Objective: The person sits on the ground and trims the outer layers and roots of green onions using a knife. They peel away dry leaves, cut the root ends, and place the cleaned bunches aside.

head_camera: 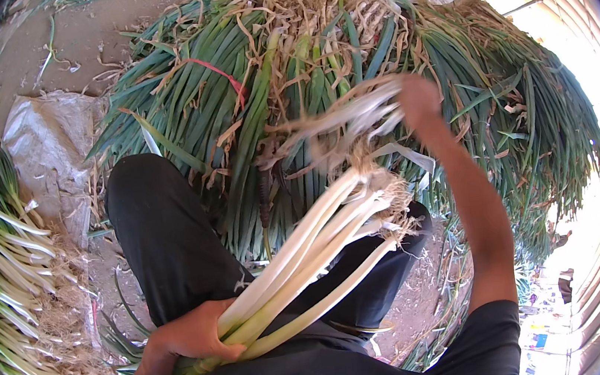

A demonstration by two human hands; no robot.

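My left hand (199, 330) is wrapped around a bunch of large green onions (287, 268) at the green end. Their white stalks slant up to the right across my lap, with the tangled roots (391, 199) over my knee. Above those roots, my right hand (419, 99) grips a clump of pale, stringy outer skins (364, 112), blurred by motion. Whether these strips still hang from the stalks cannot be made out. The leaf tips of the bunch are partly hidden by my left forearm.
Before me rises a big heap of unpeeled green onions (492, 107), with a red tie (219, 76) in it. Cleaned onions (26, 333) lie in a row at left, roots inward. Near them is a whitish plastic sheet (50, 145). Leaf scraps litter the soil at right.
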